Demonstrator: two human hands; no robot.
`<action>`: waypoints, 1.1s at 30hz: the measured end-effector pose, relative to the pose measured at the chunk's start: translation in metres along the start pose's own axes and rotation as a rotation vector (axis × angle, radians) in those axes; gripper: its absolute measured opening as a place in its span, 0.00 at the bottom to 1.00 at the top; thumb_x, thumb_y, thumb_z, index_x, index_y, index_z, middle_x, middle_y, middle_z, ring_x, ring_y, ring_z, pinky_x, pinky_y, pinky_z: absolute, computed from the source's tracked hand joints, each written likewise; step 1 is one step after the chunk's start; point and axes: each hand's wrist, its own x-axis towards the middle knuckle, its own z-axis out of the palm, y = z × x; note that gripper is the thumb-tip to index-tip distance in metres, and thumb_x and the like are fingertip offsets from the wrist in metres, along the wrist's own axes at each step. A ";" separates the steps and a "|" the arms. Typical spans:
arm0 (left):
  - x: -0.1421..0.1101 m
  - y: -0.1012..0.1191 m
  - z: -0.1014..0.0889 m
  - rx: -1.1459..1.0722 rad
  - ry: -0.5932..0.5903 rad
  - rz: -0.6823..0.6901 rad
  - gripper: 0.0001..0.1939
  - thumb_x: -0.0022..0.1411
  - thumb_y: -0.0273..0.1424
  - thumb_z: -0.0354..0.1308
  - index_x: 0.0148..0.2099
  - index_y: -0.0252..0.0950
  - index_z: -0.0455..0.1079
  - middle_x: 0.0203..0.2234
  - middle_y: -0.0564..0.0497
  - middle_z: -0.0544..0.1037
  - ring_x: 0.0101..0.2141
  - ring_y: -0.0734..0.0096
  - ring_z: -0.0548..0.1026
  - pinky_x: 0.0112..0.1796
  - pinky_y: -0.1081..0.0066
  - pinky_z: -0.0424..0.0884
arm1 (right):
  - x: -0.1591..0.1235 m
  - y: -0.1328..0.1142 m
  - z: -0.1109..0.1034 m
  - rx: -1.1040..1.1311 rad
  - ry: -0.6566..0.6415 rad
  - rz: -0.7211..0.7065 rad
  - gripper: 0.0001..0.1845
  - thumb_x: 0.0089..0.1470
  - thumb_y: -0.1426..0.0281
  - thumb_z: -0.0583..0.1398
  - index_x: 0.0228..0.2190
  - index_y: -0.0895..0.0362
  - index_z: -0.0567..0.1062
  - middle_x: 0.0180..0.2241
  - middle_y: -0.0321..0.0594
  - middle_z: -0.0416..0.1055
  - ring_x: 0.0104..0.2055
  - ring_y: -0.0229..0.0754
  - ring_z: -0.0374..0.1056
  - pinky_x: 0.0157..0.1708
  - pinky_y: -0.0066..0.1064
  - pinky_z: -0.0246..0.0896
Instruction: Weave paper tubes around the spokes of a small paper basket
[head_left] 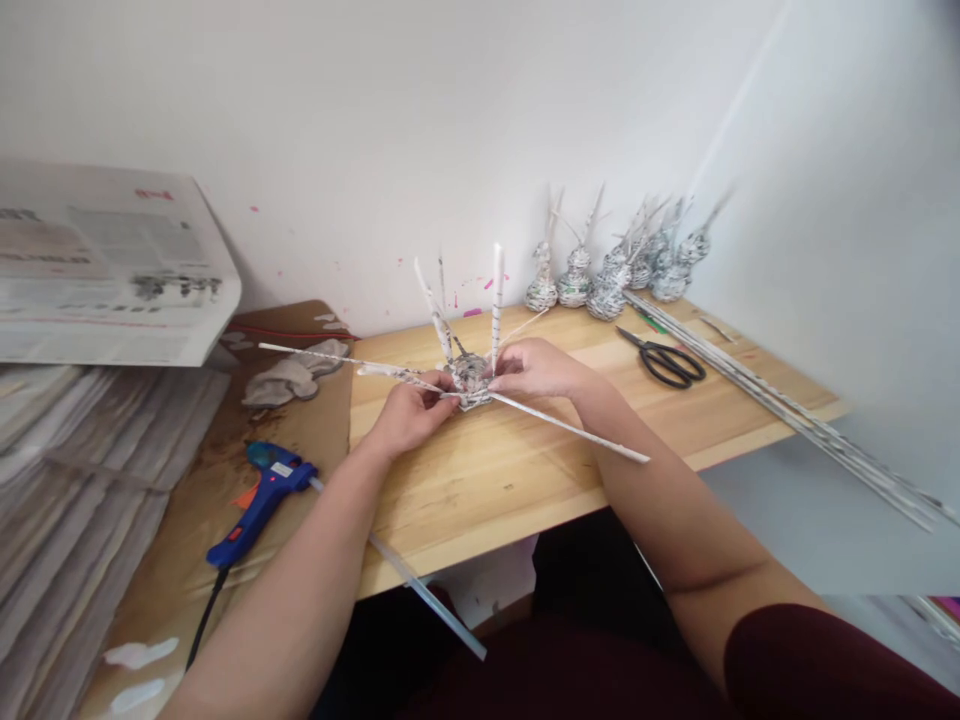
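Note:
Between my two hands a small woven base of rolled newspaper (471,372) rests on the wooden table, with several paper rods sticking up and outward from it. My left hand (411,412) is closed on the left side of the weave, thumb and fingers pinching near its front edge. On the other side my right hand (536,370) pinches the weave's right edge, close to an upright paper rod (498,300). One long paper rod (577,430) slants from the weave toward the front right, over my right forearm. My fingers partly cover the base.
Several gourd-shaped woven paper pieces (574,278) stand against the wall. Black-handled scissors (664,360) and long paper rods (780,405) lie at the right. To the left are a blue glue gun (262,500) with its glue stick, gloves (294,378), and stacked newspapers (90,490).

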 end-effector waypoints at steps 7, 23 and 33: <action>-0.001 0.002 0.002 -0.034 -0.020 -0.034 0.12 0.57 0.36 0.62 0.41 0.34 0.72 0.29 0.50 0.78 0.30 0.68 0.76 0.35 0.68 0.71 | 0.001 -0.004 0.000 0.060 -0.094 0.051 0.07 0.48 0.68 0.68 0.30 0.59 0.82 0.30 0.39 0.79 0.33 0.42 0.73 0.36 0.29 0.63; 0.000 0.009 0.010 -0.059 0.060 -0.024 0.16 0.58 0.44 0.64 0.35 0.35 0.72 0.25 0.51 0.76 0.27 0.68 0.76 0.31 0.70 0.72 | 0.002 -0.004 -0.002 -0.010 -0.103 0.011 0.07 0.48 0.67 0.68 0.29 0.59 0.82 0.28 0.38 0.78 0.31 0.40 0.71 0.34 0.29 0.59; -0.002 0.012 0.010 0.113 0.094 0.031 0.13 0.55 0.41 0.67 0.34 0.35 0.77 0.26 0.51 0.80 0.26 0.70 0.74 0.29 0.72 0.69 | 0.002 -0.002 -0.001 -0.041 -0.083 0.001 0.06 0.48 0.69 0.68 0.29 0.59 0.82 0.28 0.38 0.79 0.30 0.40 0.72 0.33 0.29 0.60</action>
